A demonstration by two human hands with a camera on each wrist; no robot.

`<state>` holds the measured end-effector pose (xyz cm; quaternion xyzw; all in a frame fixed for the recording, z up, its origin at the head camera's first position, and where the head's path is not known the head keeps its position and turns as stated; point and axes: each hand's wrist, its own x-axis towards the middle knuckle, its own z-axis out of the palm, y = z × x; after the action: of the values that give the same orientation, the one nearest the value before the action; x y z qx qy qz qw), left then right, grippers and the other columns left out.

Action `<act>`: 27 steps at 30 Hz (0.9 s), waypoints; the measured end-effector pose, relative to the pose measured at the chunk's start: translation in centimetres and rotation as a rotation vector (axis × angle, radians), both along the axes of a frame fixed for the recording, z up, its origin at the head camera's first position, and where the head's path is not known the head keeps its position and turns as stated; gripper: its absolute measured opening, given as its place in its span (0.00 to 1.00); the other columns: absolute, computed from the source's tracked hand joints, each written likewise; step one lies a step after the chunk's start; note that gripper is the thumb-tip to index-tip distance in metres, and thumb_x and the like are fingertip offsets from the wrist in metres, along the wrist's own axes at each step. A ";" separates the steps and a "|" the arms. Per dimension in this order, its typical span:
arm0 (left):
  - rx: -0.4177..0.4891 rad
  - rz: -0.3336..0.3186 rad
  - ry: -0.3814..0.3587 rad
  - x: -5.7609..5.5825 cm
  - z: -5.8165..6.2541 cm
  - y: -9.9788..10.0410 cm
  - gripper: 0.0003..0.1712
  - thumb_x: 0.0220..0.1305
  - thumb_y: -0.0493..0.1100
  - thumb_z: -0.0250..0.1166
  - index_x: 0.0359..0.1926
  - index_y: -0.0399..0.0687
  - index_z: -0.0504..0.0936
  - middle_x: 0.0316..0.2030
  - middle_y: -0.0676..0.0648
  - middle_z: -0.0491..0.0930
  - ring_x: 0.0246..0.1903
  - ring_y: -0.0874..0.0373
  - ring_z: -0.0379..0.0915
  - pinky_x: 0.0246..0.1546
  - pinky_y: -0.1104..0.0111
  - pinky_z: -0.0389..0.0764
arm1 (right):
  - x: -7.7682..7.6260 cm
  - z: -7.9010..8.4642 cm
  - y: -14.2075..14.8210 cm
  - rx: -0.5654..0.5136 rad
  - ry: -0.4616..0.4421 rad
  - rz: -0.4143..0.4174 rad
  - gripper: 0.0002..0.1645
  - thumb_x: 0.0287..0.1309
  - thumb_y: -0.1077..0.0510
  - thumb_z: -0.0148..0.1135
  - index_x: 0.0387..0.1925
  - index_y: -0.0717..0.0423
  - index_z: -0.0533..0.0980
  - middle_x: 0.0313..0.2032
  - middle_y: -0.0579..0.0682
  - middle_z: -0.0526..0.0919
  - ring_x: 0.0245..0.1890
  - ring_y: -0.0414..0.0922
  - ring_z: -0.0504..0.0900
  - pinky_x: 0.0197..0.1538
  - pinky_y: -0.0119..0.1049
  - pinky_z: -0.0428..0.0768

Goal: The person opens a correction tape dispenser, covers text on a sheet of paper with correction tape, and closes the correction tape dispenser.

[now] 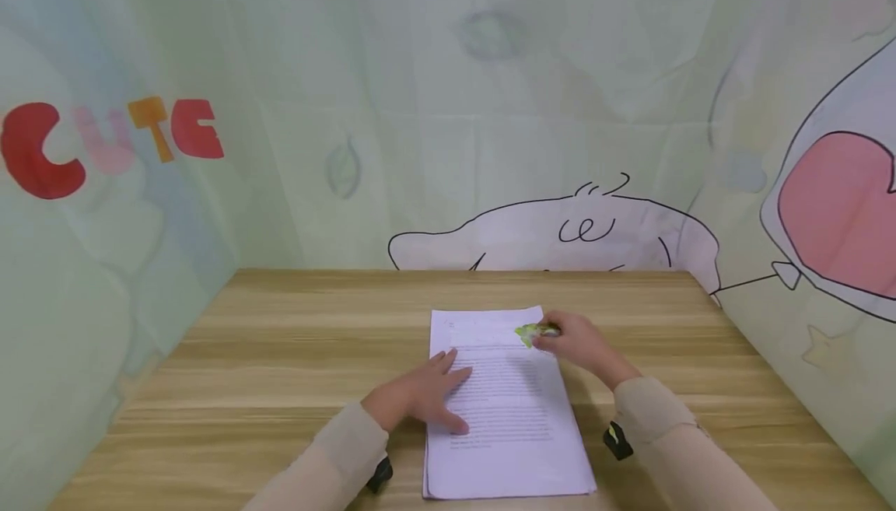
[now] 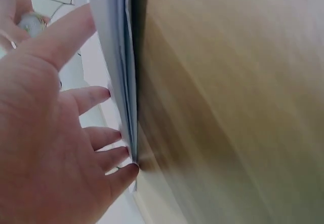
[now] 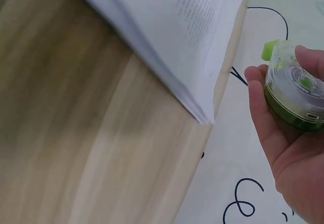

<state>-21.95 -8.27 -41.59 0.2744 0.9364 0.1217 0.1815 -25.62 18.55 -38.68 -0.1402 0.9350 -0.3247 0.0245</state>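
Observation:
A stack of printed paper sheets (image 1: 507, 464) lies on the table, its several layers showing at the edge in both wrist views. My left hand (image 1: 430, 390) rests with spread, nearly straight fingers on the left side of the top sheet. Over the upper right part of the page, my right hand (image 1: 581, 344) grips a small correction tape dispenser (image 1: 530, 333). The right wrist view shows its clear and green case (image 3: 293, 95) between thumb and fingers, with a bright green piece at one end. Whether its tip touches the paper cannot be told.
The wood-grain table (image 1: 294, 355) extends around the paper on all sides. Behind it hangs a pale green curtain (image 1: 420, 68) with cartoon drawings and coloured letters. Dark wrist devices (image 1: 617, 441) sit under both sleeves.

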 end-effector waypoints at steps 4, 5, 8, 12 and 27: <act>-0.010 -0.002 0.025 0.5 -0.1 0.5 0.51 0.46 0.66 0.66 0.68 0.52 0.60 0.71 0.39 0.46 0.70 0.43 0.42 0.67 0.52 0.53 | -0.3 0.4 -1.2 0.124 0.014 0.041 0.17 0.53 0.55 0.60 0.44 0.59 0.75 0.39 0.52 0.80 0.35 0.44 0.74 0.41 0.41 0.74; -0.015 0.000 0.030 0.6 0.0 0.7 0.51 0.46 0.66 0.65 0.68 0.52 0.60 0.71 0.39 0.46 0.70 0.43 0.42 0.67 0.52 0.53 | -0.4 0.4 -1.6 0.148 0.014 0.056 0.18 0.53 0.55 0.60 0.45 0.59 0.74 0.40 0.52 0.80 0.36 0.44 0.75 0.42 0.43 0.74; -0.033 0.011 0.041 0.7 0.1 0.9 0.50 0.46 0.67 0.65 0.68 0.53 0.60 0.71 0.40 0.47 0.70 0.44 0.43 0.67 0.52 0.53 | -0.7 0.4 -2.9 0.204 0.024 0.114 0.18 0.53 0.55 0.61 0.46 0.57 0.75 0.41 0.52 0.81 0.39 0.46 0.77 0.46 0.46 0.75; -0.031 0.007 0.057 0.9 0.2 0.9 0.50 0.46 0.66 0.66 0.67 0.52 0.61 0.70 0.40 0.49 0.70 0.44 0.45 0.67 0.53 0.54 | -1.3 0.1 -4.7 0.289 0.076 0.199 0.15 0.53 0.55 0.63 0.43 0.53 0.77 0.39 0.49 0.83 0.41 0.47 0.79 0.48 0.46 0.76; -0.052 -0.044 0.126 1.1 -0.1 0.7 0.49 0.48 0.67 0.63 0.67 0.50 0.62 0.69 0.38 0.51 0.69 0.43 0.48 0.66 0.55 0.58 | -3.1 -1.8 -9.5 0.429 0.202 0.323 0.13 0.49 0.56 0.65 0.40 0.51 0.79 0.35 0.45 0.84 0.37 0.45 0.80 0.46 0.42 0.77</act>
<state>-20.88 -7.56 -41.70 0.2973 0.9426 0.0757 0.1320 -28.72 9.07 -40.47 -0.3103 0.9457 -0.0959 0.0117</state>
